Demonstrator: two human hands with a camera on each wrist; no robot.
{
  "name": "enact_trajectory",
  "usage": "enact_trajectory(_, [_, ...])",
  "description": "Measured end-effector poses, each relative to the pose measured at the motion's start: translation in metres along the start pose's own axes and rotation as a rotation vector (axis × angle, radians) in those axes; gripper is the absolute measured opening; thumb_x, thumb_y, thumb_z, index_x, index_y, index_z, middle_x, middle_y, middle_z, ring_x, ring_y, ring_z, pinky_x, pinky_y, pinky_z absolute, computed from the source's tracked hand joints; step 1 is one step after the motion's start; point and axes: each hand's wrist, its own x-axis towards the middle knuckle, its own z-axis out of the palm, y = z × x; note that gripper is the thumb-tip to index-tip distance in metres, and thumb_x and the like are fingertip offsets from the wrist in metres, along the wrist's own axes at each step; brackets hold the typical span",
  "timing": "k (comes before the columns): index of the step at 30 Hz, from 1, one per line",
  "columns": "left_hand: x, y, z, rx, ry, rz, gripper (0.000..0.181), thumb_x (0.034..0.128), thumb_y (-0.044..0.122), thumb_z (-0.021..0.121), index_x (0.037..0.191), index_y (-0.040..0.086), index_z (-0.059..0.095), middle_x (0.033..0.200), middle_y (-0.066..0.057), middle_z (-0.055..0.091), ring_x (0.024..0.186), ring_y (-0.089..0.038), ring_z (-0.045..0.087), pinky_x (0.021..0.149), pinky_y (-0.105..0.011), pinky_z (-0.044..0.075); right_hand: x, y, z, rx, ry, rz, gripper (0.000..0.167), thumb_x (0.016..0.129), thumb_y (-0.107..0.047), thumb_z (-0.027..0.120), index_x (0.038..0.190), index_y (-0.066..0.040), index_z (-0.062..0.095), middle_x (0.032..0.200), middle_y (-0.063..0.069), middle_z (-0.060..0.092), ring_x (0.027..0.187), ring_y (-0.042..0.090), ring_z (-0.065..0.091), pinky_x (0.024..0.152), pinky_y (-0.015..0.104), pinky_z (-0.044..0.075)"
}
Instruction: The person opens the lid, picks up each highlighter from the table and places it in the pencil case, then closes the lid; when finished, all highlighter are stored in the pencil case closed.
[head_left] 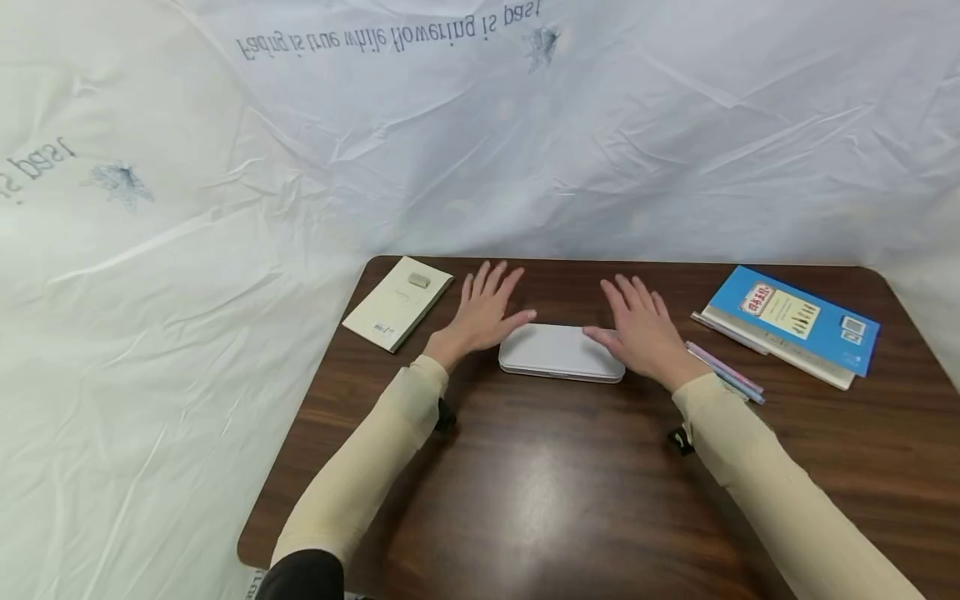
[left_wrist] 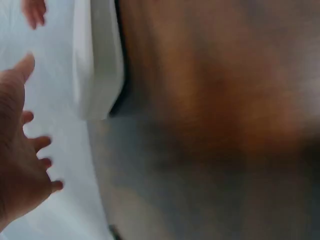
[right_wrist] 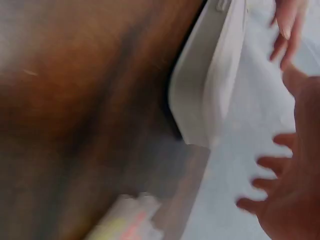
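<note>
A white, flat case with rounded corners (head_left: 562, 350) lies closed on the dark wooden table. Over its left end my left hand (head_left: 482, 315) is spread, thumb toward the case and fingers pointing away from me. My right hand (head_left: 637, 329) is spread the same way at the right end, its thumb above the case's top. Neither hand grips anything; whether the thumbs touch the case I cannot tell. Both wrist views are blurred, showing the case's side (left_wrist: 102, 55) near the left hand (left_wrist: 22, 150) and its other end (right_wrist: 205, 85) near the right hand (right_wrist: 292, 170).
At the back left lies a cream notebook (head_left: 390, 312) with a small pale block (head_left: 419, 280) on it. Several slim pens (head_left: 731, 375) lie beside the right wrist. A blue-covered book (head_left: 795, 317) rests over pale items at the right. White sheeting (head_left: 600, 167) hangs behind the table.
</note>
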Motion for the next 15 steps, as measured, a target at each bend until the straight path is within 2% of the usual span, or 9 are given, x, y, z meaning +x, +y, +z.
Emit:
enact_trajectory(3, [-0.012, -0.005, 0.011, -0.103, -0.084, 0.045, 0.090, 0.1016, 0.064, 0.057, 0.171, 0.022, 0.019, 0.175, -0.010, 0.020, 0.162, -0.036, 0.011, 0.126, -0.062, 0.011, -0.008, 0.002, 0.008, 0.028, -0.072, -0.053, 0.092, 0.103, -0.053, 0.065, 0.164, 0.004, 0.027, 0.166, 0.034, 0.027, 0.154, 0.054, 0.021, 0.120, 0.070, 0.022])
enact_trajectory(7, [-0.029, -0.013, 0.025, -0.223, -0.181, 0.066, 0.105, 0.0912, 0.062, 0.074, 0.171, 0.022, 0.020, 0.174, -0.005, 0.027, 0.160, -0.030, 0.023, 0.126, -0.055, 0.020, -0.017, 0.008, 0.021, 0.088, -0.146, -0.107, 0.101, 0.092, -0.052, 0.079, 0.161, 0.005, 0.032, 0.163, 0.033, 0.033, 0.151, 0.053, 0.030, 0.118, 0.068, 0.028])
enact_trajectory(10, [-0.036, -0.019, 0.035, -0.243, -0.179, 0.077, 0.113, 0.0843, 0.057, 0.084, 0.171, 0.024, 0.020, 0.172, -0.006, 0.031, 0.157, -0.029, 0.029, 0.125, -0.052, 0.024, -0.022, 0.014, 0.028, 0.090, -0.156, -0.122, 0.102, 0.088, -0.048, 0.085, 0.160, 0.004, 0.035, 0.163, 0.032, 0.035, 0.149, 0.052, 0.035, 0.116, 0.067, 0.032])
enact_trajectory(12, [-0.037, -0.020, 0.040, -0.240, -0.155, 0.091, 0.114, 0.0832, 0.053, 0.087, 0.170, 0.023, 0.020, 0.170, -0.008, 0.034, 0.155, -0.030, 0.032, 0.125, -0.052, 0.025, -0.024, 0.017, 0.032, 0.086, -0.152, -0.122, 0.099, 0.088, -0.042, 0.086, 0.160, 0.003, 0.036, 0.163, 0.031, 0.035, 0.147, 0.052, 0.038, 0.115, 0.067, 0.034])
enact_trajectory(15, [-0.037, -0.021, 0.045, -0.288, -0.113, 0.099, 0.114, 0.0824, 0.044, 0.091, 0.170, 0.021, 0.021, 0.167, -0.010, 0.039, 0.151, -0.032, 0.037, 0.123, -0.053, 0.028, -0.025, 0.019, 0.034, 0.089, -0.136, -0.113, 0.094, 0.089, -0.036, 0.087, 0.159, 0.002, 0.038, 0.162, 0.030, 0.036, 0.144, 0.053, 0.042, 0.112, 0.067, 0.038])
